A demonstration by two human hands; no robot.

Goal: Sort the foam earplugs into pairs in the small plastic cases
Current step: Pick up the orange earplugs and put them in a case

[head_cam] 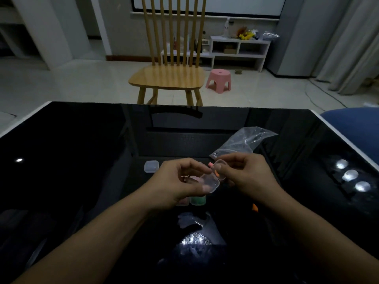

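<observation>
Two hands meet over a shiny black table (82,160). The left hand (180,181) curls its fingers and thumb around the bottom half of a small clear case (209,182). The case is open, and its lid (220,166) stands up at about 1 o'clock from the bottom half. The right hand (248,175) pinches that lid with curled fingers. Something orange, maybe an earplug (217,174), shows through the clear plastic by the right fingertips. A little pink bit (210,164) peeks out at the lid's 9 o'clock side. It is too dark to tell just what it is.

Under the left hand sit two more cases, touching side by side: a pinkish one (182,201) and a green one (198,200). They are partly hidden. Another closed clear case (151,166) rests on the table at 10 o'clock from the hands, a little way off. A crinkly clear plastic bag (242,141) lies at 1 o'clock, just behind the right hand. A small orange thing (255,207) pokes out under the right wrist at 5 o'clock.

Past the table stand a wooden chair (170,76) at 12 o'clock and a pink stool (219,79) just to its right. A white shelf (240,48) stands farther back.
</observation>
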